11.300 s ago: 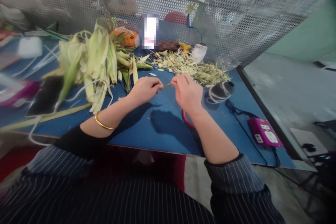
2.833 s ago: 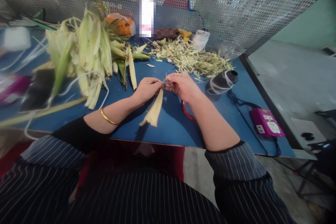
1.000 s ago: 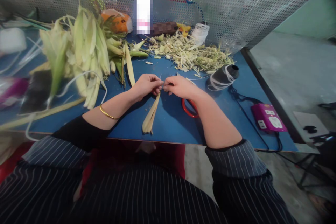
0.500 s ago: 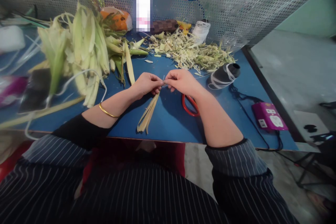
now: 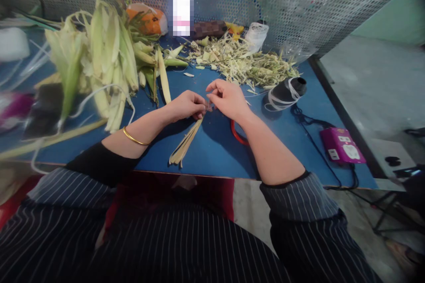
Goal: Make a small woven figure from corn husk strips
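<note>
A person's left hand (image 5: 186,105) and right hand (image 5: 227,99) meet over a blue desk (image 5: 212,157). The fingers of both are pressed together, pinching the top end of a bundle of pale husk strips (image 5: 185,143). The bundle trails from the fingertips down toward the desk's near edge, its loose ends fanned on the smooth surface.

A gold bangle (image 5: 133,137) circles the left wrist, above dark pinstriped sleeves. Any writing on the upright white item by the back screen is blurred and cannot be read.

A heap of long green-and-cream corn husks (image 5: 99,53) lies to the left. Shredded trimmings (image 5: 245,62) are piled at the back. A dark spool (image 5: 285,92) wound with white strand lies on its side to the right.

A red scissors handle (image 5: 236,131) shows beneath the right wrist, and a magenta power strip (image 5: 341,150) sits near the right edge. A perforated metal screen (image 5: 299,4) walls the desk, with grey floor beyond.
</note>
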Demonstrator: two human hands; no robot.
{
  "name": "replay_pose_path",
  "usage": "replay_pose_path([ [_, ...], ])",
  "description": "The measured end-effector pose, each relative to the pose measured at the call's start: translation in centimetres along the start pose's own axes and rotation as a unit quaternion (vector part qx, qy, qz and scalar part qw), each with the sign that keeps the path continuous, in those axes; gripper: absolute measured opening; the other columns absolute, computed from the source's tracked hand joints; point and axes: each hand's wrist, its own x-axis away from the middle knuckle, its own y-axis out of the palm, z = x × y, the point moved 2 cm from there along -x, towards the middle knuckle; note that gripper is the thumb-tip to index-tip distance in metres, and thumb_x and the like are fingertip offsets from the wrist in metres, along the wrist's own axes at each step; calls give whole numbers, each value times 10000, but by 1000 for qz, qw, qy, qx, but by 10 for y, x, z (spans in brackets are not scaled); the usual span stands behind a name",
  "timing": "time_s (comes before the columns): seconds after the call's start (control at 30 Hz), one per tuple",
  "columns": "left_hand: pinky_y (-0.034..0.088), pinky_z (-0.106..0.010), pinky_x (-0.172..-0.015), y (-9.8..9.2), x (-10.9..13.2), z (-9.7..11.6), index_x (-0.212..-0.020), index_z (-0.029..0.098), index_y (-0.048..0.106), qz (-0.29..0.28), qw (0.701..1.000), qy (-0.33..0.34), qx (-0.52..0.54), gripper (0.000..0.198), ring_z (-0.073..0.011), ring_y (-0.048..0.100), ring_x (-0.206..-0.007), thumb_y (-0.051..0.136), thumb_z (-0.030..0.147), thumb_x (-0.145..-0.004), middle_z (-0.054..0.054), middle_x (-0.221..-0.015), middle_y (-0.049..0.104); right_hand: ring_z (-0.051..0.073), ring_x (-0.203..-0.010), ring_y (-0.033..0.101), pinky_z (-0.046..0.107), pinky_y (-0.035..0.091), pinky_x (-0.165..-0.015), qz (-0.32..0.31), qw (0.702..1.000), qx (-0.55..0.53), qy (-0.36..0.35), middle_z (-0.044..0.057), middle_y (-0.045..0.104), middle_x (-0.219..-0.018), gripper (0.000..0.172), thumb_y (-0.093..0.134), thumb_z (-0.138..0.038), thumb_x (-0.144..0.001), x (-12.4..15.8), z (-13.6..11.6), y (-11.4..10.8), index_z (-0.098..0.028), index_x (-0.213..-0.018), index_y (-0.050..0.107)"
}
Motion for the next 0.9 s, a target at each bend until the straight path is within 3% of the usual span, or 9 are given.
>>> replay_pose_path([
  [0.1,458,-217,-532,2,1,2,-590,121,658,-4,1000,1,-15,146,-81,556,-495,617,72,-721,-34,-546,611,141,-629,558,286,413,-667,3,999,-25,26,9,627,-669,107,553,-205,-794,-1,2,4,-179,-883,606],
  [0.27,445,-214,-501,3,2,4,-640,118,685,51,998,-19,13,152,-73,525,-466,666,194,-771,-38,-533,597,101,-567,554,268,431,-618,2,989,-125,76,35,659,-835,158,500,-239,-851,-3,7,-2,-177,-961,595],
  [0.37,441,-199,-493,2,2,4,-723,113,712,50,998,-19,31,111,-71,527,-482,675,207,-769,-29,-558,603,108,-564,539,268,412,-613,-3,996,-70,62,21,635,-734,182,551,-318,-831,-2,6,-15,-163,-857,643],
  [0.53,439,-193,-485,-2,0,-1,-740,104,694,53,997,-20,54,93,-61,523,-485,680,192,-763,-36,-619,629,129,-580,500,280,355,-583,-93,993,43,59,17,609,-619,291,688,-451,-711,3,2,-19,-160,-698,687],
  [0.73,423,-175,-469,-3,-2,-2,-754,104,691,47,996,-18,71,106,-50,522,-494,692,209,-754,-38,-663,652,131,-561,510,286,363,-593,-124,987,71,80,11,606,-573,180,677,-340,-702,1,11,-5,-166,-708,717],
  [0.9,418,-192,-454,-5,-3,-4,-797,109,709,74,993,-20,87,132,-59,536,-489,722,215,-718,-53,-698,688,117,-535,507,269,366,-560,-103,991,44,78,4,610,-568,128,644,-276,-710,0,8,-12,-162,-697,703],
])
